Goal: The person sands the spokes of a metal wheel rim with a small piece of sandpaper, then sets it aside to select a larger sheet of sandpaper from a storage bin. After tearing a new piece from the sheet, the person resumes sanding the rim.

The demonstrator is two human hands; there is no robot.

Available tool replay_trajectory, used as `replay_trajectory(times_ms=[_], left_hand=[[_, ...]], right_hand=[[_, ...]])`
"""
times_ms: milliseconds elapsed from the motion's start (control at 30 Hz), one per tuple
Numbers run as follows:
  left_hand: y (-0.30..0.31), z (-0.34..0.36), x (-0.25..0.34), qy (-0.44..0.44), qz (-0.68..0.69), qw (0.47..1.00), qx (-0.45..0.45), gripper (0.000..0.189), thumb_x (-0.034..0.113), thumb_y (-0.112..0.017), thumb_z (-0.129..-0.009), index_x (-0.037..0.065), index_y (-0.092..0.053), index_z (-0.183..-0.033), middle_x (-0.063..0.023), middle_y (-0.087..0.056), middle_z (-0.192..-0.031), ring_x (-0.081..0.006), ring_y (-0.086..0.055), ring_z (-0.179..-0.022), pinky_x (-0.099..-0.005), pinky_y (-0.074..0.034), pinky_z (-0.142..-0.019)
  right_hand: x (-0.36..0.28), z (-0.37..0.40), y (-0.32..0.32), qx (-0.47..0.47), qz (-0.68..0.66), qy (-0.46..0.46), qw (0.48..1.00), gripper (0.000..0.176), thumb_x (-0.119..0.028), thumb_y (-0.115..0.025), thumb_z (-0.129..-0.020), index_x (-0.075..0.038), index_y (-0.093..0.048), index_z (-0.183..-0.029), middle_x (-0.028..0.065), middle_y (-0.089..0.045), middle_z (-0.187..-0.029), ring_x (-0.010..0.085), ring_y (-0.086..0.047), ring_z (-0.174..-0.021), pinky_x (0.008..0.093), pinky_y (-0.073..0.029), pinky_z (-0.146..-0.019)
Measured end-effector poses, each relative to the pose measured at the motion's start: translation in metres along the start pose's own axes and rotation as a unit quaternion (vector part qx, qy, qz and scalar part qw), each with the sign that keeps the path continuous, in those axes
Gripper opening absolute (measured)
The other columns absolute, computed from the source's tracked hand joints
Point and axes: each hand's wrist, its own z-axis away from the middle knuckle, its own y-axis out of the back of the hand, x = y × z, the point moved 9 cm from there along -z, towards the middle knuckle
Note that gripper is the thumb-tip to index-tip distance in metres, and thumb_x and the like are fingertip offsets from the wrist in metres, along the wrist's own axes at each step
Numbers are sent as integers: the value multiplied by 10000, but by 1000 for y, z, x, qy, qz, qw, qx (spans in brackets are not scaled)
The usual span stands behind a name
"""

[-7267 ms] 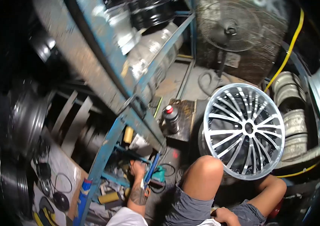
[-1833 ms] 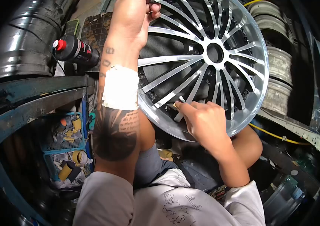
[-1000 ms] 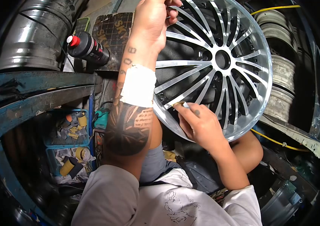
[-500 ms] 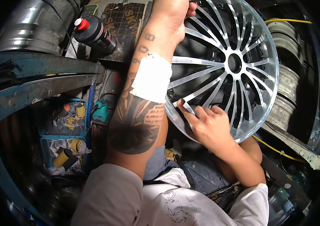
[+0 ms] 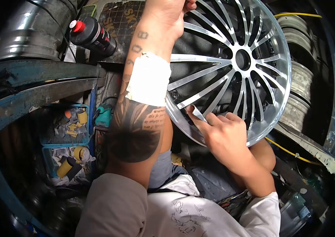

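Note:
A multi-spoke alloy wheel (image 5: 235, 51) with polished spokes and a bright lip lies tilted in front of me. My right hand (image 5: 224, 134) is over its lower left part. The index finger reaches to the outer end of a spoke, and the other fingers are curled. Along that finger runs a small grey strip of sandpaper (image 5: 199, 115), as far as I can make out, pinched in the hand. At the top edge, my left hand (image 5: 171, 14) is partly cut off beside the upper spokes. Its visible fingers are curled; whatever they grip is hidden.
A black bottle (image 5: 96, 37) with a red cap stands at upper left, near a large metal rim (image 5: 33, 31). Blue baskets (image 5: 66, 141) hold sandpaper scraps and rolls. More rims (image 5: 299, 79) are stacked at right. A blue metal frame (image 5: 37, 96) borders the left.
The wheel and my left forearm have shifted a little to the left in view. My right fingertip now sits slightly inward of the spoke's outer end.

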Motion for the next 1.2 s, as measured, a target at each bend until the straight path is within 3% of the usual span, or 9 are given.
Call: replay_trajectory(times_ms=[300, 433, 600, 767, 900, 1000, 1100, 1133, 1200], left_hand=[[0, -4, 15, -23, -18, 999, -44, 203, 202, -611, -1004, 26, -647, -1099, 6, -569, -794, -94, -507, -636, -218, -424, -554], [5, 17, 39, -74, -7, 993, 91, 236, 178, -623, -992, 7, -599, -1152, -41, -538, -886, -141, -470, -660, -256, -415, -580], [12, 12, 36, -66, -18, 996, 60, 219, 175, -619, -981, 74, -626, -1175, 14, -553, -842, -129, -483, -652, -271, -426, -608], [-6, 48, 57, -115, -191, 974, 31, 212, 228, -600, -1012, 75, -681, -1135, 44, -611, -896, -78, -491, -663, -238, -416, -625], [-23, 76, 61, -296, -391, 871, -22, 239, 151, -599, -1008, 4, -648, -1189, -58, -663, -1078, -59, -556, -798, -208, -445, -705], [-8, 75, 57, -343, -502, 793, 42, 362, 210, -643, -988, 15, -592, -1290, -94, -668, -1090, -134, -589, -872, -292, -480, -788], [25, 68, 42, -98, -579, 807, 66, 833, 294, -732, -925, -40, -325, -1571, -236, -570, -1431, -280, -560, -1302, -379, -412, -1118], [30, 72, 37, -116, -587, 798, 78, 918, 380, -736, -857, -63, -330, -1551, -306, -629, -1345, -394, -628, -1246, -414, -454, -1093], [43, 84, 5, -5, -538, 842, 48, 890, 355, -723, -872, -63, -326, -1549, -326, -586, -1397, -397, -621, -1256, -417, -458, -1088]], right_hand=[[-2, -11, -7, 29, -19, -1, 999, 327, -193, -673, -803, -159, -772, -1112, 1, -582, -741, 155, -659, -610, 318, -472, -592], [3, 3, -2, 56, -37, -17, 998, 217, -186, -664, -815, -172, -775, -1001, -4, -569, -736, 149, -651, -608, 327, -456, -569], [11, 3, -22, 74, -63, -42, 994, 123, -192, -669, -820, -165, -753, -907, 9, -602, -731, 170, -685, -618, 329, -465, -563], [1, 8, 4, 96, -23, -33, 995, 529, -173, -645, -824, -249, -708, -1344, -23, -566, -729, 140, -621, -553, 308, -476, -574], [5, 13, -22, 66, -15, -48, 997, 553, -162, -639, -815, -230, -701, -1361, -19, -578, -734, 142, -634, -566, 307, -473, -574], [2, 8, -21, 70, -30, -24, 997, 274, -169, -637, -842, -161, -782, -1075, 22, -654, -753, 179, -699, -611, 330, -505, -593], [-1, 8, -16, 83, -33, -26, 996, 118, -163, -646, -840, -138, -740, -907, 33, -650, -727, 193, -707, -616, 337, -505, -593], [-2, 6, -15, 84, -31, -25, 996, 97, -163, -647, -840, -135, -731, -880, 36, -649, -724, 197, -708, -616, 338, -505, -592], [-2, 6, -17, 52, -14, -13, 998, 280, -164, -625, -848, -155, -714, -1113, 18, -621, -730, 188, -686, -602, 333, -502, -590]])
